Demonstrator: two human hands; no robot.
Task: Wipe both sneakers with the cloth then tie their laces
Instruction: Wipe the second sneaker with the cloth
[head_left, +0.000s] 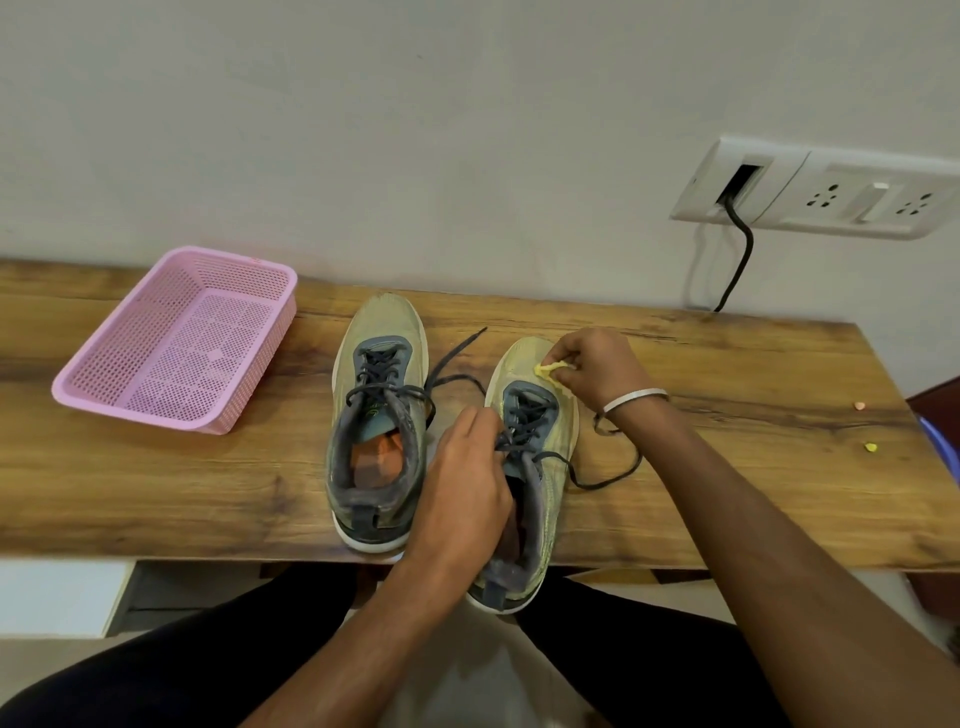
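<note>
Nearest me, my left hand (470, 483) sits on the collar and upper laces of the right sneaker (524, 467), fingers curled down over the tongue and gripping it steady; I can't tell whether a lace is actually between the fingertips. That shoe lies with its heel hanging past the table (156, 493) edge toward my lap, toe pointing at the wall. Up at the toe, my right hand (592, 371) pinches the cloth (546, 370), a small yellow wad bunched between thumb and fingers, and presses it on the right side of the toe box.

So I judge I am in the wiping step, on this second shoe's toe. Its laces (608, 480) trail loose over the wood to the right, untied. The left sneaker (376, 415) stands just beside it, apart from my hands, upright, its laces also loose, one end stretching toward the other shoe. Whether it is already wiped I cannot say from here.

Next I think the cloth needs to travel down the side panels toward the heel, with my left hand keeping the shoe from sliding off the edge. Only then come the knots, and for those the cloth must be put down.

Farther left a pink basket (176, 343) rests on the wood. Two small scraps (870, 446) lie far right.
</note>
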